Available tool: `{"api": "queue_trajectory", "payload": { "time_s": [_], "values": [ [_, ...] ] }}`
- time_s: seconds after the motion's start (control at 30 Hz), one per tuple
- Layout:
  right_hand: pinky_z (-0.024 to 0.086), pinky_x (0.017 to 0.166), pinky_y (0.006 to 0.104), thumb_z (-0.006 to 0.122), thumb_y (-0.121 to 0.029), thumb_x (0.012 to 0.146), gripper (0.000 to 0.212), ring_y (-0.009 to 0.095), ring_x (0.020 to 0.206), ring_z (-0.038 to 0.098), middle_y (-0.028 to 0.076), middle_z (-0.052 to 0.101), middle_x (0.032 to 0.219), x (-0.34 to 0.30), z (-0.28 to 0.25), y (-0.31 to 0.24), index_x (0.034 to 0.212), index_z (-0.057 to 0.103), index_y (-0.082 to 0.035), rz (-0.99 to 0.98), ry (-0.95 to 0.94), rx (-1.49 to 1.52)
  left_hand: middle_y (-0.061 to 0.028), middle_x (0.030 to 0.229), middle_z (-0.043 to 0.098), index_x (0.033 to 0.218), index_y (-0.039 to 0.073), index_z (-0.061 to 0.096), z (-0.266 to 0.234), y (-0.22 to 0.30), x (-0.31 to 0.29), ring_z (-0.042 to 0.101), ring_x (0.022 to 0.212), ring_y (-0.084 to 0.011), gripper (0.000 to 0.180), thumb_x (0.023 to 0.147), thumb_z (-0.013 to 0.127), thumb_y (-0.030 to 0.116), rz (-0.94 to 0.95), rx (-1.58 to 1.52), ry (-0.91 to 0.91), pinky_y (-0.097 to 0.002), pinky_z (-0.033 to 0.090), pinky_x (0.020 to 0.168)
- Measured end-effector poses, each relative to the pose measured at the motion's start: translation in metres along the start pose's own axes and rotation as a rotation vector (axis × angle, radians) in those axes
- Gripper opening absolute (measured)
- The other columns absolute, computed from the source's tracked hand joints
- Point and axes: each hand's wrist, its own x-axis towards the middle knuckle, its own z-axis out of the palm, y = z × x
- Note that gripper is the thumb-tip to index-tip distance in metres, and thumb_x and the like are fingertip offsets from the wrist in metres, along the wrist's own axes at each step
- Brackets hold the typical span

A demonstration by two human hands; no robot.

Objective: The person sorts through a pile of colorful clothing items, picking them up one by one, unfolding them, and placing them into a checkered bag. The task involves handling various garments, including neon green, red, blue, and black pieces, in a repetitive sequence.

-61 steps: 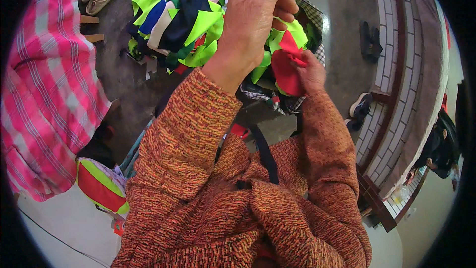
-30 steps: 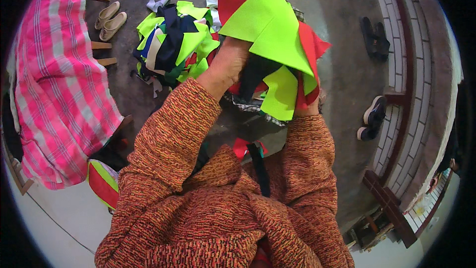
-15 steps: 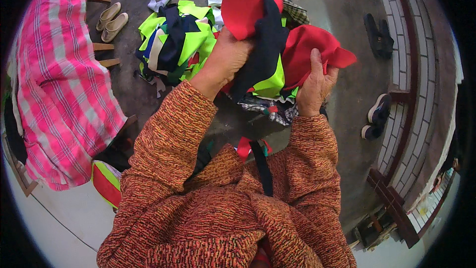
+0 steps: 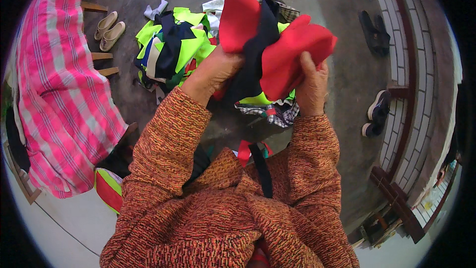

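Note:
My left hand point(image 4: 215, 72) is closed on a bunch of cloth scraps: a red piece point(image 4: 239, 17) standing up above the fingers and a long black piece point(image 4: 255, 52) beside it. Between its thumb and fingers, my right hand point(image 4: 313, 89) grips another red cloth piece point(image 4: 292, 54), which laps against the black one. Both hands are lifted over a heap of scraps, where a checked cloth point(image 4: 280, 115) and some neon yellow show below. To the left lies a pile of neon yellow, navy and cream scraps point(image 4: 186, 52). Several fingers are hidden behind the cloth.
A pink checked cloth point(image 4: 64, 94) drapes over furniture on the left, with beige shoes point(image 4: 113, 36) beside its wooden legs. Dark slippers point(image 4: 374, 34) and dark sneakers point(image 4: 378, 111) lie by the white brick wall point(image 4: 401, 59) at right. Red and black strips point(image 4: 261, 166) rest on my lap.
My right hand has moved a little to the left, bringing its red piece in against the black one. That red piece has turned and spread out more. My left hand keeps its hold.

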Motion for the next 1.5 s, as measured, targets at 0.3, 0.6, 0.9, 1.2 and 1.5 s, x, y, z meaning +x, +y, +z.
{"api": "queue_trajectory", "payload": {
  "time_s": [0.3, 0.6, 0.9, 1.2, 1.5],
  "values": [
    [0.045, 0.091, 0.0341, 0.069, -0.014, 0.079, 0.052, 0.019, 0.106, 0.055, 0.006, 0.056, 0.117, -0.005, 0.006, -0.003, 0.125, 0.045, -0.005, 0.228, -0.144, 0.145, -0.0060, 0.099, 0.063, 0.111, 0.001, 0.057, 0.004, 0.009, -0.007, 0.062, 0.081, -0.0142, 0.031, 0.082, 0.063, 0.012, -0.027, -0.101, 0.033, -0.0283, 0.052, 0.066],
    [0.045, 0.092, 0.0374, 0.064, -0.031, 0.084, 0.045, 0.023, 0.102, 0.057, 0.007, 0.059, 0.114, 0.003, -0.009, -0.007, 0.119, 0.052, -0.007, 0.168, 0.081, 0.451, -0.0051, 0.093, 0.063, 0.109, 0.004, 0.056, -0.017, 0.012, 0.009, 0.063, 0.077, -0.0156, 0.026, 0.084, 0.057, 0.009, 0.041, -0.201, 0.248, -0.0295, 0.053, 0.066],
    [0.040, 0.098, 0.0413, 0.059, -0.035, 0.087, 0.048, 0.024, 0.109, 0.054, 0.008, 0.057, 0.119, 0.008, -0.019, -0.002, 0.123, 0.049, -0.006, 0.112, 0.159, 0.501, -0.0075, 0.091, 0.065, 0.105, 0.004, 0.058, -0.029, 0.022, 0.010, 0.064, 0.078, -0.0177, 0.024, 0.084, 0.059, 0.016, 0.245, -0.303, 0.328, -0.0314, 0.054, 0.070],
    [0.046, 0.095, 0.0428, 0.060, -0.010, 0.086, 0.035, 0.027, 0.107, 0.056, 0.012, 0.057, 0.118, 0.022, -0.022, -0.002, 0.119, 0.051, -0.003, 0.021, 0.215, 0.285, -0.0066, 0.092, 0.065, 0.100, 0.005, 0.059, -0.053, 0.025, 0.026, 0.063, 0.080, -0.0181, 0.019, 0.085, 0.059, 0.016, 0.442, -0.477, 0.395, -0.0328, 0.053, 0.074],
    [0.046, 0.093, 0.0422, 0.060, -0.003, 0.084, 0.037, 0.027, 0.107, 0.056, 0.011, 0.055, 0.118, 0.018, -0.015, -0.012, 0.119, 0.049, -0.002, -0.126, 0.239, 0.176, -0.0042, 0.097, 0.061, 0.107, 0.006, 0.056, -0.038, 0.032, 0.023, 0.060, 0.084, -0.0170, 0.022, 0.085, 0.056, 0.006, 0.523, -0.341, 0.521, -0.0320, 0.051, 0.074]
  ]
}}
